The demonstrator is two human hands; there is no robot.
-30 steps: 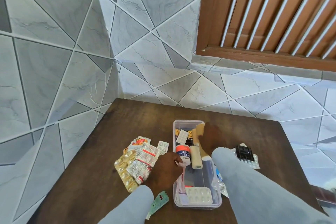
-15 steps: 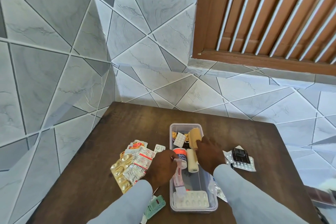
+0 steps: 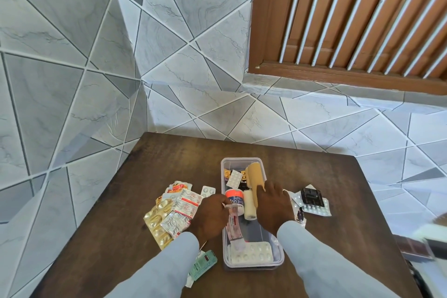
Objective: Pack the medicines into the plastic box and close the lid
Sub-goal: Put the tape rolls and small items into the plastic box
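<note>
On the dark wooden counter (image 3: 338, 189), the clear plastic box (image 3: 280, 253) stood open near the middle, its long axis running near to far. Compared with one second earlier, the right hand (image 3: 273, 205) had drawn back from the far half of the box toward the near side, and its fingers now closed on the tan bandage roll (image 3: 255, 176), which leaned against the right wall. The left hand (image 3: 211, 215) stayed at the left wall; its fingers pinched a narrow pink-and-white sachet strip (image 3: 234, 224) hanging into the box. Inside lay an adhesive tape roll (image 3: 234, 199), a white gauze roll (image 3: 249, 204) and a white blister pack (image 3: 251, 253) at the near end. Loose blister packs (image 3: 173, 213) remained left of the box; a black pack (image 3: 312, 197) lay right of it. A green strip (image 3: 202, 265) was partly covered by the left sleeve (image 3: 164, 271). Items at the far end of the box were too small to identify. No lid could be made out.
</note>
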